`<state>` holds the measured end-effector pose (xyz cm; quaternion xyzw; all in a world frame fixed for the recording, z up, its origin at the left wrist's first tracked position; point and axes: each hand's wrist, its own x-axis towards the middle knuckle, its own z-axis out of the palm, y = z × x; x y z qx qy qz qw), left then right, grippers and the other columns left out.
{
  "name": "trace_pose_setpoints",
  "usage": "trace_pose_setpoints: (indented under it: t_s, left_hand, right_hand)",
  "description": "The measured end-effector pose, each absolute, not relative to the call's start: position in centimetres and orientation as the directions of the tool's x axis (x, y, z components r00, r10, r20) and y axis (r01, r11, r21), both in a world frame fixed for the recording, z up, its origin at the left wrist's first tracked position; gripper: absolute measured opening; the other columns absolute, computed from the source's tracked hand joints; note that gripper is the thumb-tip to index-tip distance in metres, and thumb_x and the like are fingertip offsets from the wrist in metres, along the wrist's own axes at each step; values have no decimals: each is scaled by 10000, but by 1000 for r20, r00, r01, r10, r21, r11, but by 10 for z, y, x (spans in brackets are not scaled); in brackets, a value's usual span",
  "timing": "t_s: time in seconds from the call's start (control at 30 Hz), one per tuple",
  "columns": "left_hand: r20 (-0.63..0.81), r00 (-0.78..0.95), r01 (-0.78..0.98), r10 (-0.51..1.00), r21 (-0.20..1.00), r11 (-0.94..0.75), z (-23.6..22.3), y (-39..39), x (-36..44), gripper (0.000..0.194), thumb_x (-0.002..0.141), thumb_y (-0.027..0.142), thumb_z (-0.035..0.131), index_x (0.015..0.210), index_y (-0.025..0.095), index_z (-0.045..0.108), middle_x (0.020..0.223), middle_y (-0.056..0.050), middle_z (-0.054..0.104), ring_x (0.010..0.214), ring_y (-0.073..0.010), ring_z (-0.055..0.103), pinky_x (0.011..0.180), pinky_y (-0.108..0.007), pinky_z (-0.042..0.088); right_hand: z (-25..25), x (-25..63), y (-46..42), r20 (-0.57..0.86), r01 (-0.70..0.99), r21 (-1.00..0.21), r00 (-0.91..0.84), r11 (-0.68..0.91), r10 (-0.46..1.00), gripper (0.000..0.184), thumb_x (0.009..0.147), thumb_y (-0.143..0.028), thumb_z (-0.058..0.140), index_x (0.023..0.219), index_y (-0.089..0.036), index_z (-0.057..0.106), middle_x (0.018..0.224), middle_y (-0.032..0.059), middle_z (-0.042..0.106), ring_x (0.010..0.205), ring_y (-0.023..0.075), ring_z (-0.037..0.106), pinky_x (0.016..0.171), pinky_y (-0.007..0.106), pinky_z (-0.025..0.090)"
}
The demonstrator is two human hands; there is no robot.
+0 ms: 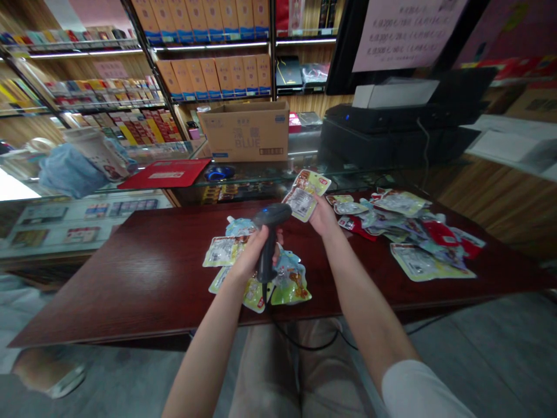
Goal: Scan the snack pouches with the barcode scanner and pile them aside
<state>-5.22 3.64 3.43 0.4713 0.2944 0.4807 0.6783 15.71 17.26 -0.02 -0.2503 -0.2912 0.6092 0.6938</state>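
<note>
Left hand: my left hand (250,255) is closed around the grip of the handheld scanner (273,216), thumb up against the back of the handle.
Scanner: dark grey, held upright above the near pile, its head turned toward the held packet; a small blue light shows on top. I cannot tell whether head and packet touch.
Right hand: my right hand (322,216) pinches the held packet (306,194) by its right side.
Held packet: raised above the table, tilted, a pale printed label panel facing up; edges yellow-green, a red mark at one corner.
Near pile: the near pile (292,280) of flat, glossy packets lies below the scanner, fanned out and overlapping, in light blue, yellow-green and white.
Right pile: the right pile (409,223) is larger and loosely heaped, with red packets among the pale ones.
Table: the dark red-brown table (130,261) bears both piles.
Cable: a black cable (319,348) loops below the table's front edge, over my lap.
Glass counter: behind the table, the glass counter (265,169) carries a cardboard box (248,138), a red folder (167,174) and a blue-lit mouse (220,173).
Printer: a black printer (391,139) stands right of the box.
Person: at far left, I see a foot (65,377) in a light shoe.
</note>
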Motion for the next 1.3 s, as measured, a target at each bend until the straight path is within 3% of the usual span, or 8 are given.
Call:
trace_pose_setpoints:
  t_s: [0.43,0.63,0.8,0.9,1.03,1.2,1.3]
  left_hand:
    - [11,383,-279,924,955,105,33,36,-49,713,753,768,657,1060,128,592,740,-23,645,425,-101,522,381,-234,387]
    - [28,394,-270,919,959,87,37,34,-47,708,723,788,661,988,135,600,709,-9,635,405,-88,509,391,-230,390]
    - [8,412,-244,911,964,102,30,36,-48,755,732,809,633,1049,124,613,647,-6,611,412,-108,512,384,-234,368]
    - [18,414,-244,910,965,92,28,37,-48,798,741,818,614,1131,122,603,656,-13,617,423,-117,513,385,-240,362]
    - [34,399,-224,916,973,61,31,37,-50,798,779,822,561,1174,131,615,619,-9,601,404,-112,480,385,-242,327]
    - [41,383,-242,923,968,58,36,35,-56,766,800,814,536,1199,168,644,673,-43,645,442,-128,489,409,-264,325]
    - [55,371,-299,927,952,63,37,34,-58,718,808,782,568,1170,169,660,692,-54,657,448,-125,483,417,-271,335]
  right_hand:
    - [-2,163,176,166,-624,-756,111,199,980,261,830,-313,663,1074,-260,583,1087,14,767,1105,223,710,1007,454,564]
    - [2,160,176,102,-669,-728,108,148,989,247,851,-288,613,1093,-251,578,1058,29,773,1058,226,721,1015,475,550]
    - [0,162,175,173,-628,-746,141,223,975,255,799,-299,646,1037,-270,562,1108,9,752,1080,213,705,1032,457,535]
    - [-4,164,178,208,-491,-824,200,282,957,271,777,-337,644,1020,-264,549,1114,28,735,1090,231,693,1017,470,532]
    - [-12,175,185,232,-136,-947,341,292,911,332,696,-299,645,1004,-234,538,1106,67,704,1072,247,676,1029,470,503]
    - [-21,218,189,178,146,-981,407,128,896,293,698,-312,570,974,-211,567,1009,97,706,970,280,681,936,483,535]
    - [-22,250,184,209,361,-932,491,21,846,314,714,-307,591,1009,-199,596,1010,116,704,984,301,664,974,493,505]
